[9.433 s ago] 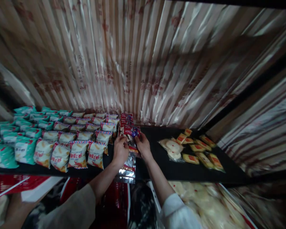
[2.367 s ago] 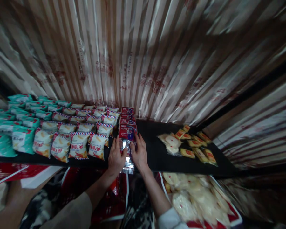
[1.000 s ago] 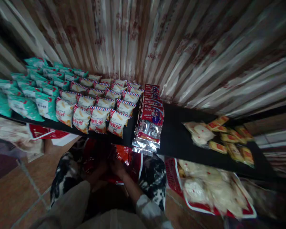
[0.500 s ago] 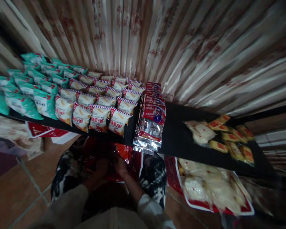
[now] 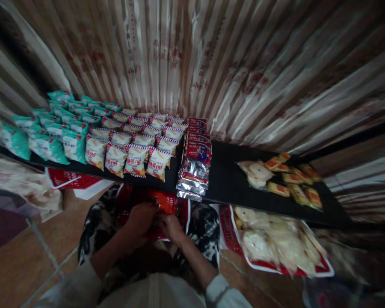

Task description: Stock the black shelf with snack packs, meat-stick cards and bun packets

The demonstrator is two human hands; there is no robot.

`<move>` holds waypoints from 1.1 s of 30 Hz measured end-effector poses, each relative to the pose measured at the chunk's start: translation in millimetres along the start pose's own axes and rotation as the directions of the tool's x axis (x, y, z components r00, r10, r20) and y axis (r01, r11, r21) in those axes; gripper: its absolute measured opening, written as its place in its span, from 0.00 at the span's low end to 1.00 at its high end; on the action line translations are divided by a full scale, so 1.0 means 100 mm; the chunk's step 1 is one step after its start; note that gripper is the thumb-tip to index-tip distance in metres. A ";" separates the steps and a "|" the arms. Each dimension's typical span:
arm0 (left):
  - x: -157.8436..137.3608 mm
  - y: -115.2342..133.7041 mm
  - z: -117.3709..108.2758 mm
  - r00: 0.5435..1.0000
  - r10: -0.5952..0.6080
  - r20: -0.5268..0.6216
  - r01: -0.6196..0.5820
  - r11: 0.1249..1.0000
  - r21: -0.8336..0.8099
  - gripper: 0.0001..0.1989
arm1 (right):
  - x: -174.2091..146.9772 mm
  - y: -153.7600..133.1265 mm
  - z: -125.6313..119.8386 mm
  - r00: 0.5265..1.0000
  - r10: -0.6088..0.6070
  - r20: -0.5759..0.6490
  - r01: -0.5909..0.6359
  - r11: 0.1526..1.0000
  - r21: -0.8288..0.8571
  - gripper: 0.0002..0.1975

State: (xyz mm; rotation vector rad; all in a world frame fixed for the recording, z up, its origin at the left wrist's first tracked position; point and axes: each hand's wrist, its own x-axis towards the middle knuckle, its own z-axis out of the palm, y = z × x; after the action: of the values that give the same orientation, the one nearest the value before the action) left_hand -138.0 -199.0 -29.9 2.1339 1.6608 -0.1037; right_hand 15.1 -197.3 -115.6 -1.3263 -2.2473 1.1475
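Note:
A shiny orange-red packet lies over a red basket on my lap, partly under the shelf edge. My left hand is closed at the packet's left side, its fingertips hard to see in the dim light. From below, my right hand pinches the packet's lower edge, close beside the left. Just above both hands, a stack of red and silver packets overhangs the front of the black shelf. White snack bags with striped tops stand in rows left of that stack.
Teal snack bags fill the shelf's left end. On its right lie a clear bag of white rounds and several small yellow packets. Below, a red basket with a white rim holds bagged white goods. A pleated curtain hangs behind.
My left hand has come up and right, out of the shadow, to the orange-red packet. My right hand stays by the packet. The whole view has shifted slightly.

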 end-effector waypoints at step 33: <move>0.32 0.95 -0.72 0.990 -0.027 -0.136 -0.120 0.324 -0.938 0.17 | -0.54 -0.40 -1.47 0.852 0.367 -0.373 0.176 0.471 0.865 0.25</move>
State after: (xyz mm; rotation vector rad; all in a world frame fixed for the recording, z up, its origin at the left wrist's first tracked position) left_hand -54.5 -160.1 52.3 1.2103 1.1646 0.8688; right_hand 107.2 -181.0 16.9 -1.0772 -0.8735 1.4511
